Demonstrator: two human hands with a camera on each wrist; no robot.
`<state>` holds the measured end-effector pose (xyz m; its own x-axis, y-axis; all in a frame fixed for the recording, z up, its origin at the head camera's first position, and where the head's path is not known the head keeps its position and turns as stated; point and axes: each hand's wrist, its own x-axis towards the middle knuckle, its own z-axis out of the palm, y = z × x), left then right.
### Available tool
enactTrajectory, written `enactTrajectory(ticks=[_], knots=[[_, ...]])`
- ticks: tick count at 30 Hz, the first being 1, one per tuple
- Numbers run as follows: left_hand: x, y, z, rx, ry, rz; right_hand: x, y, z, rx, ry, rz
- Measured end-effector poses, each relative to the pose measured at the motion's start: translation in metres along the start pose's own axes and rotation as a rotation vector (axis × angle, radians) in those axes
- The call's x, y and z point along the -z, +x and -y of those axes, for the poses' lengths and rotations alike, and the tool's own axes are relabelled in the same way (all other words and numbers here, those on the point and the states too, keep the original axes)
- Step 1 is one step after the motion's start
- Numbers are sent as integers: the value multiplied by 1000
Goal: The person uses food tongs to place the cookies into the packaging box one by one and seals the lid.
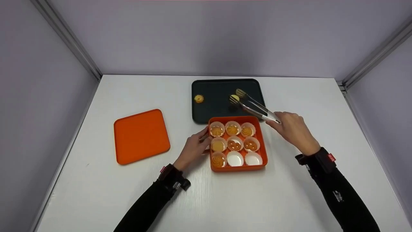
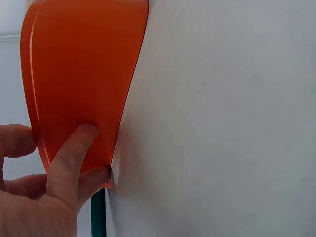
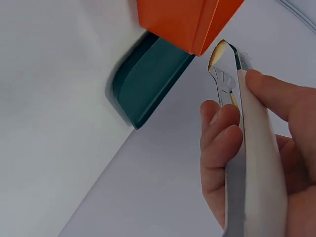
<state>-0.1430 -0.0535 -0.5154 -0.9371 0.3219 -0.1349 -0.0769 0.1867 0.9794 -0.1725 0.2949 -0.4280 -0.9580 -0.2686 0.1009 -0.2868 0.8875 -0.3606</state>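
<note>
My right hand (image 1: pixel 291 130) grips metal tongs (image 3: pixel 261 153), which reach over the dark green tray (image 1: pixel 215 109). Between the tongs' forked ends is a small yellow cookie (image 1: pixel 235 97); whether they pinch it I cannot tell. In front of the tray sits an orange box (image 1: pixel 238 169) with rows of white paper cups. Several cups hold golden cookies, some piped in swirls (image 1: pixel 219 160); two front cups (image 1: pixel 235 159) show bare white bottoms. My left hand (image 1: pixel 194 146) rests fingertips against the box's left wall (image 2: pixel 84 64), fingers nearly straight.
Another golden cookie (image 1: pixel 199 98) lies at the tray's left side. An orange square lid (image 1: pixel 141 137) lies flat on the white table (image 1: pixel 180 209), left of the box. Pale panels (image 1: pixel 154 38) stand behind and on both sides.
</note>
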Motion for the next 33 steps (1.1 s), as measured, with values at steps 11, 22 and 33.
enactTrajectory(ticks=[11, 22, 33], knots=[[0, 0, -1, 7, 2, -4, 17, -35, -3, 89, -3, -42], [0, 1, 0, 24, 31, -14, 21, -59, -5, 113, 20, 29], [0, 2, -1, 20, 44, -11, 24, -74, -12, 153, 40, 61]])
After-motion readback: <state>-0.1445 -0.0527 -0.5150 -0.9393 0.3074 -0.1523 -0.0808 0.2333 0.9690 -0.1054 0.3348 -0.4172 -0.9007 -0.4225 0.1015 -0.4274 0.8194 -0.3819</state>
